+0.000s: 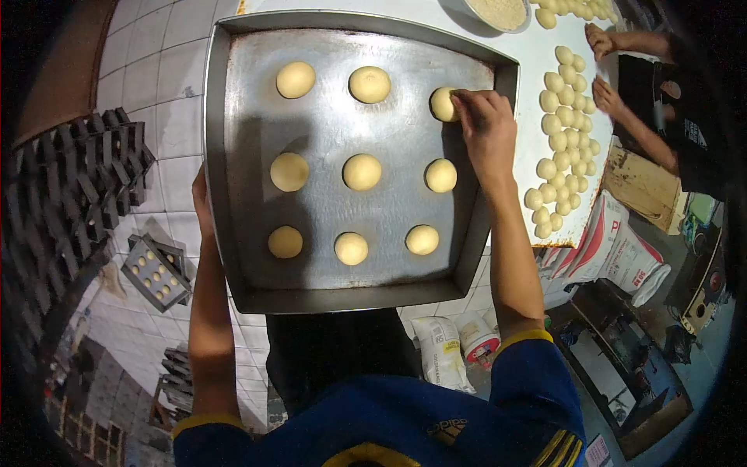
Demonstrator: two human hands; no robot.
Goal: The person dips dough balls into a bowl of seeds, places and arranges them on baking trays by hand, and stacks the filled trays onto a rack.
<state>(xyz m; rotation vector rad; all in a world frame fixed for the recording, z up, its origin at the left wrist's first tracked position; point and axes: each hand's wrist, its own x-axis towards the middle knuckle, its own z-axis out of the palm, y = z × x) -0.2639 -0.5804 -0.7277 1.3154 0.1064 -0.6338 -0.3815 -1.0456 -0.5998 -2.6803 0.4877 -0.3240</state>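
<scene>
Currently, far-right dough ball [444, 104] lies inside the deep metal baking pan [358, 301], just in from its right wall. Right hand [488, 128] on it: fingertips drawn together, apparently pinching its right side. Left hand [201, 198] at the pan's left wall, mostly hidden behind it; cannot tell how its fingers are set.

Progress: the pan's other eight dough balls [362, 172] sit apart from one another, nobody touching them. With the pinched one, three rows of three, spread over the whole base. Judgement: the layout looks full or nearly so, only that one ball not yet let go. Pan's far part overlaps the white table [537, 74]; cannot tell whether it rests there.

Left over: a long cluster of dough balls [562, 142] on the table, many touching, more at the far edge beside a bowl [498, 12] of pale crumbly stuff. Co-worker's hands [609, 99] at the table's right side, near the cluster. Lower left, a smaller-looking tray [138, 286] also bears spaced dough balls, so at least one other tray appears filled.

Writing: "adidas" on the wearer's blue shirt [436, 416]. "50 KG" on a red-and-white sack [626, 261], rest unclear. White sack [440, 354] below the pan: "25", perhaps "Golden Eagle". Red-labelled bucket [480, 338] beside it: lettering too small to read.
</scene>
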